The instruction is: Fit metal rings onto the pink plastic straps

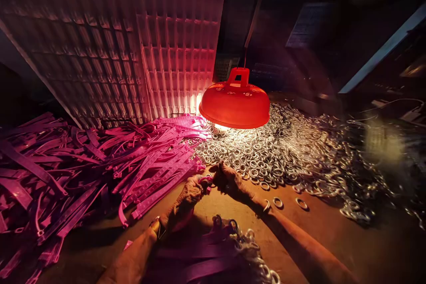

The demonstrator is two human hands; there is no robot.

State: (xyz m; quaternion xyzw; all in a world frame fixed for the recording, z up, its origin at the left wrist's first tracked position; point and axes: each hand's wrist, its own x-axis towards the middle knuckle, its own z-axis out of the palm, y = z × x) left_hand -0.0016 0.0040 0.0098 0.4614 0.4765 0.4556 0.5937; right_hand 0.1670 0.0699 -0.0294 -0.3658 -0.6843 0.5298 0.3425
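Under the lamp, my left hand (pixel 193 191) is closed on the end of a pink strap (pixel 207 179), with a watch on that wrist. Touching or nearly touching it, my right hand (pixel 229 179) has its fingers bent together near the strap end; what it grips is too small to make out. Behind both hands spreads a large pile of metal rings (pixel 262 153). Pink straps (pixel 156 173) lie heaped to the left. Close to my body, between my forearms, is a bunch of purple-looking straps (pixel 203 255) with rings at their ends.
A red lamp (pixel 234 104) hangs low just beyond my hands. Ribbed translucent panels (pixel 179 44) stand upright at the back left. Several loose rings (pixel 301 204) lie on the brown table (pixel 219 208) by my right forearm. A white cable (pixel 392 103) runs at the right.
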